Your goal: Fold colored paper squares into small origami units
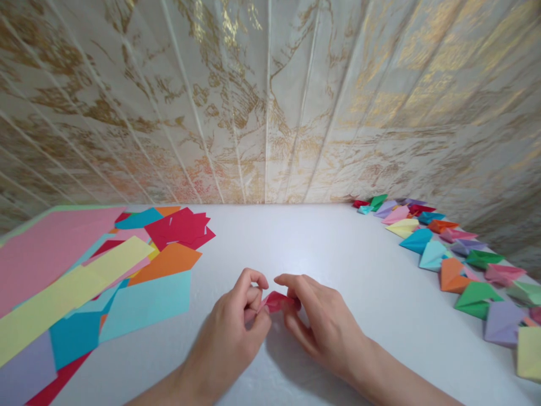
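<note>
We note the left hand pinching one end of a small pink paper, the right hand gripping its other end, index finger raised; paper sits mid-bench, nearest us. We judge it part-folded. Folded pieces at right look finished; flat sheets at left, unfolded. We see no containers.

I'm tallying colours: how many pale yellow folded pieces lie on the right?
2: one pale yellow piece lies toward the far end; another pale yellow piece is nearest, cut by the picture's right edge. More may be hidden or out of frame.
</note>
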Demonstrator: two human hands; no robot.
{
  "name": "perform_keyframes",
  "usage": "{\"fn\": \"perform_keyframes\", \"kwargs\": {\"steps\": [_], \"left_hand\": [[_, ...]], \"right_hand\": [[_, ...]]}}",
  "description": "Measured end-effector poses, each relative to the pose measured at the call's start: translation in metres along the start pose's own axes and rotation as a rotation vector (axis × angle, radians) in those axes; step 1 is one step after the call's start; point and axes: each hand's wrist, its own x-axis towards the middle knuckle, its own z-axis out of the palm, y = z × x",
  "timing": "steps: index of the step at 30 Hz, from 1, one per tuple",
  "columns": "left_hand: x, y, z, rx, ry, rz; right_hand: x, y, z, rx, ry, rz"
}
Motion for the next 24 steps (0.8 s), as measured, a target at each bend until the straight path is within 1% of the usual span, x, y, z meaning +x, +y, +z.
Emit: {"fn": "perform_keyframes", "kwargs": {"steps": [5,9,11,14,20,24], "left_hand": [[0.0007,-0.0001,0.0033,0.063,0.009,0.022],[0.0013,-0.0006,0.0052,0.083,0.025,0.012],[0.0019,-0.0006,0.0060,0.088,0.028,-0.004],[0.0020,-0.0001,0.0068,0.107,0.025,-0.010],[0.0014,-0.0013,0.0074,0.160,0.019,0.035],[0.0042,-0.0046,0.0061,0.182,0.026,0.018]], "right_hand": [[-0.0009,-0.0010,0.0039,0.032,0.002,0.061],[-0.0022,-0.0046,0.0057,0.153,0.001,0.176],[-0.0025,-0.0065,0.0064,0.202,-0.005,0.206],[-0.0026,-0.0079,0.0074,0.224,-0.007,0.211],[-0.0022,-0.0059,0.0088,0.221,-0.006,0.214],[-0.0022,-0.0031,0.0096,0.178,0.006,0.157]]}}
